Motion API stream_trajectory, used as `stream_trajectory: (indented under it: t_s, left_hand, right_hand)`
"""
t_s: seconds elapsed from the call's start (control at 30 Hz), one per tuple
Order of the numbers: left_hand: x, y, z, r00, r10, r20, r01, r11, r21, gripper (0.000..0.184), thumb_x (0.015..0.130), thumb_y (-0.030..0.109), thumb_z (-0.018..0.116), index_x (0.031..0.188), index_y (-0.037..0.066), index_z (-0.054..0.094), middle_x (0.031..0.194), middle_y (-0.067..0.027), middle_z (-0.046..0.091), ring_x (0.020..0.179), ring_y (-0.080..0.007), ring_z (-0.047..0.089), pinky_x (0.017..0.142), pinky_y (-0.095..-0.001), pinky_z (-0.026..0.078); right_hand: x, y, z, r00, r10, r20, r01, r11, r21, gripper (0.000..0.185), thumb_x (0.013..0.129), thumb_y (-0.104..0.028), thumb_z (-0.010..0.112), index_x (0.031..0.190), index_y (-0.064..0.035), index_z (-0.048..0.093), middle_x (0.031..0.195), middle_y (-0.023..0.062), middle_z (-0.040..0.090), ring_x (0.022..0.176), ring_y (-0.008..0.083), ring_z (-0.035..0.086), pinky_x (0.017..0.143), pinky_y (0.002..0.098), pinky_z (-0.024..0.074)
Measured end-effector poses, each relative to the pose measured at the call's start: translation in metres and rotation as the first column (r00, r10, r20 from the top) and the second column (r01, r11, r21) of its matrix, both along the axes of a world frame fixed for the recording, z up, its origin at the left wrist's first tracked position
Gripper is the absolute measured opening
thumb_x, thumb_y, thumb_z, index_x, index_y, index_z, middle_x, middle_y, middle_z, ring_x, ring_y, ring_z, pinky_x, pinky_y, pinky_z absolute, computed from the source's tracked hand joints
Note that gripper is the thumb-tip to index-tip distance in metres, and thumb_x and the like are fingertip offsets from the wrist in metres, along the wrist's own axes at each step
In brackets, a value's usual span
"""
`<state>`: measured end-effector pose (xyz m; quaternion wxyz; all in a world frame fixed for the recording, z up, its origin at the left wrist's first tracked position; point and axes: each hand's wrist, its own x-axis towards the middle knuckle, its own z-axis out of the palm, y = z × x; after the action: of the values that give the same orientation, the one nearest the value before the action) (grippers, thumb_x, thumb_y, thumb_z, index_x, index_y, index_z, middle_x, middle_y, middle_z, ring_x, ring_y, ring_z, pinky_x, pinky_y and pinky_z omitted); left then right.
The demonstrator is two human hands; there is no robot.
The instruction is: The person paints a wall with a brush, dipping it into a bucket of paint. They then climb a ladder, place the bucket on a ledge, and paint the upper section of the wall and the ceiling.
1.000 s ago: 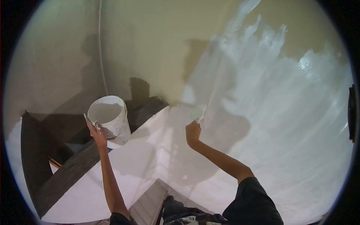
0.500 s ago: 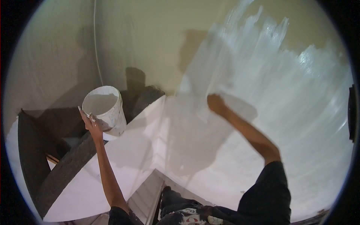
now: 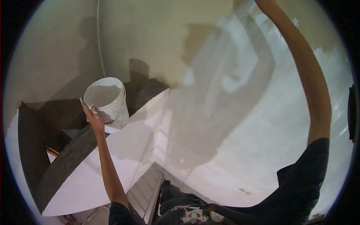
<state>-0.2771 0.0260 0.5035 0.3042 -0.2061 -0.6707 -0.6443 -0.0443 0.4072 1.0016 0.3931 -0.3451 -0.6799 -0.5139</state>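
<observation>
A white bucket (image 3: 116, 114), smeared on its outside, stands on the dark ledge at left centre, its mouth tilted toward me. My left hand (image 3: 95, 119) rests against the bucket's near left side, fingers spread and spotted with white. High at the top edge of the view is my right hand (image 3: 265, 3), only partly in frame; its fingers and anything in them are cut off. Beneath it the wall carries a wide coat of wet white material (image 3: 277, 97), with bare yellowish wall (image 3: 161, 37) beside it.
A rough dark ledge (image 3: 71, 155) runs diagonally at the left, beside a dark recess (image 3: 45, 127). A thin cable (image 3: 99, 45) hangs down the wall. Below lies a white surface (image 3: 123, 157) and a grey panelled floor (image 3: 144, 187). A dark object (image 3: 352, 112) shows at the right edge.
My right hand has swept up the wall from beside the ledge's end to the top edge, its arm now stretched out. My left hand stays at the bucket.
</observation>
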Motion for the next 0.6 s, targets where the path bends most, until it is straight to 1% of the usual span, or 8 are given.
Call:
stream_trajectory:
  t_s: [0.13, 0.2, 0.23, 0.37, 0.4, 0.47, 0.53, 0.6]
  left_hand:
    - [0.001, 0.0, 0.002, 0.998, 0.039, -0.046, -0.04, 0.999, -0.018, 0.054, 0.091, 0.02, 0.038, 0.139, 0.002, 0.02, 0.14, -0.0211, 0.03, 0.126, -0.0305, 0.036, 0.102, -0.0363, 0.027]
    - [0.001, 0.0, 0.003, 0.999, 0.014, -0.047, -0.015, 1.0, -0.008, 0.055, 0.093, 0.025, 0.038, 0.139, 0.002, 0.02, 0.14, -0.0212, 0.03, 0.126, -0.0306, 0.036, 0.102, -0.0368, 0.027]
    - [0.001, 0.001, 0.002, 0.998, 0.02, -0.056, -0.021, 1.0, -0.012, 0.055, 0.093, 0.025, 0.038, 0.139, 0.002, 0.02, 0.14, -0.0212, 0.03, 0.126, -0.0307, 0.036, 0.102, -0.0369, 0.027]
    - [-0.004, -0.002, -0.005, 0.997, 0.057, -0.061, -0.06, 0.997, -0.052, 0.057, 0.093, 0.028, 0.039, 0.139, 0.002, 0.019, 0.14, -0.0206, 0.03, 0.126, -0.0314, 0.035, 0.103, -0.0374, 0.026]
    - [-0.005, -0.001, -0.004, 0.996, 0.07, -0.059, -0.073, 0.995, -0.062, 0.057, 0.093, 0.029, 0.039, 0.139, 0.002, 0.019, 0.14, -0.0204, 0.029, 0.127, -0.0315, 0.035, 0.103, -0.0375, 0.026]
    - [-0.002, -0.001, -0.001, 0.999, 0.019, -0.03, -0.02, 0.999, -0.04, 0.056, 0.093, 0.027, 0.038, 0.139, 0.002, 0.019, 0.142, -0.0198, 0.027, 0.128, -0.0312, 0.032, 0.104, -0.0376, 0.024]
    - [0.0, -0.004, 0.001, 1.0, -0.005, -0.012, 0.005, 0.999, -0.032, 0.057, 0.093, 0.027, 0.039, 0.14, 0.003, 0.019, 0.143, -0.0191, 0.025, 0.13, -0.0307, 0.029, 0.104, -0.0379, 0.023]
    - [-0.002, -0.003, 0.001, 1.0, 0.004, -0.007, -0.004, 0.999, -0.034, 0.058, 0.092, 0.028, 0.04, 0.14, 0.003, 0.019, 0.144, -0.0184, 0.022, 0.132, -0.0301, 0.026, 0.105, -0.0382, 0.022]
  right_hand:
    - [-0.007, 0.02, -0.086, 0.996, 0.041, 0.075, -0.032, 0.993, -0.11, 0.014, 0.078, -0.009, 0.05, 0.083, -0.0036, 0.062, 0.084, 0.0189, 0.063, 0.085, 0.029, 0.063, 0.068, 0.0417, 0.0499]
    - [-0.007, 0.005, -0.175, 0.978, 0.1, 0.184, -0.133, 0.975, 0.177, 0.011, 0.077, -0.012, 0.056, 0.076, -0.0084, 0.066, 0.082, 0.0108, 0.065, 0.081, 0.0226, 0.064, 0.056, 0.0317, 0.0511]
    - [-0.015, -0.013, -0.211, 0.99, 0.125, 0.06, -0.114, 0.982, -0.149, 0.008, 0.074, -0.009, 0.058, 0.073, -0.0097, 0.066, 0.078, 0.0087, 0.064, 0.076, 0.0217, 0.063, 0.056, 0.0313, 0.0495]
    - [-0.018, -0.041, -0.372, 0.954, -0.029, 0.298, 0.102, 0.967, -0.232, 0.006, 0.071, -0.007, 0.061, 0.072, -0.0123, 0.064, 0.076, 0.0022, 0.058, 0.07, 0.0153, 0.057, 0.052, 0.0275, 0.0433]
    - [-0.017, -0.045, -0.42, 0.947, -0.142, 0.289, 0.174, 0.98, -0.091, 0.006, 0.071, -0.006, 0.06, 0.071, -0.0114, 0.062, 0.073, 0.0005, 0.054, 0.067, 0.0135, 0.054, 0.051, 0.0276, 0.0406]
    - [-0.013, -0.039, -0.509, 0.951, 0.283, 0.126, -0.2, 0.871, -0.448, 0.005, 0.07, -0.006, 0.059, 0.073, -0.008, 0.062, 0.071, 0.005, 0.052, 0.065, 0.018, 0.053, 0.052, 0.0287, 0.0426]
    - [-0.002, -0.059, -0.548, 0.9, 0.215, 0.379, 0.075, 0.78, -0.621, 0.012, 0.072, -0.008, 0.058, 0.082, -0.0028, 0.063, 0.075, 0.0099, 0.054, 0.068, 0.023, 0.055, 0.057, 0.0302, 0.0471]
    - [0.0, -0.065, -0.563, 0.938, 0.238, 0.252, 0.107, 0.493, -0.863, 0.032, 0.073, -0.014, 0.061, 0.1, 0.0039, 0.058, 0.092, 0.0131, 0.058, 0.091, 0.0291, 0.055, 0.077, 0.0297, 0.0464]
